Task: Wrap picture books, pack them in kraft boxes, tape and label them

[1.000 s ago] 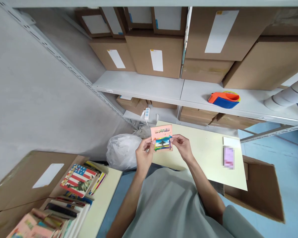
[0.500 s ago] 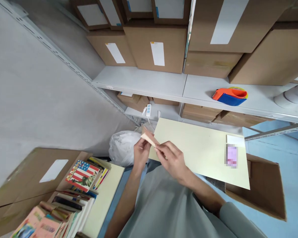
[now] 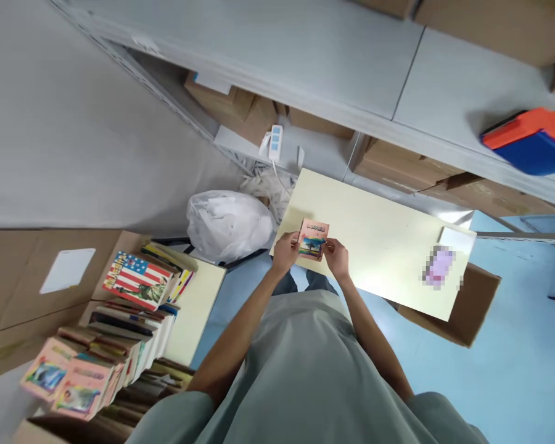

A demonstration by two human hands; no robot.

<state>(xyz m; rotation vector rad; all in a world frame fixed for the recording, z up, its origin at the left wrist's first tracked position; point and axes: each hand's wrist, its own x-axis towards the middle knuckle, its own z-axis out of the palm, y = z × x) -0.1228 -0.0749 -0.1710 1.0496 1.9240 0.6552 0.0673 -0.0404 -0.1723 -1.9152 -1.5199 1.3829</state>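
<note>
**Small pink booklet held in both hands at table corner**

The small pink booklet (image 3: 313,237) is pinched at its left edge by the fingers of the left hand (image 3: 284,251) and at its right edge by those of the right hand (image 3: 337,258). Both hands are closed on it, with the cover facing up and a landscape picture on its lower half. It is held over the near left corner of the pale yellow table (image 3: 379,246). Farther right on the table, a white slip (image 3: 456,237) and a blurred pink item (image 3: 437,267) are noted. A white plastic bag (image 3: 229,223) lies on the floor left of the table. Stacked books (image 3: 120,333) — topped by a flag-cover book (image 3: 136,280) — are seen at far left. An orange-and-blue tape dispenser (image 3: 534,142) rests on the grey shelf (image 3: 351,55).
</note>
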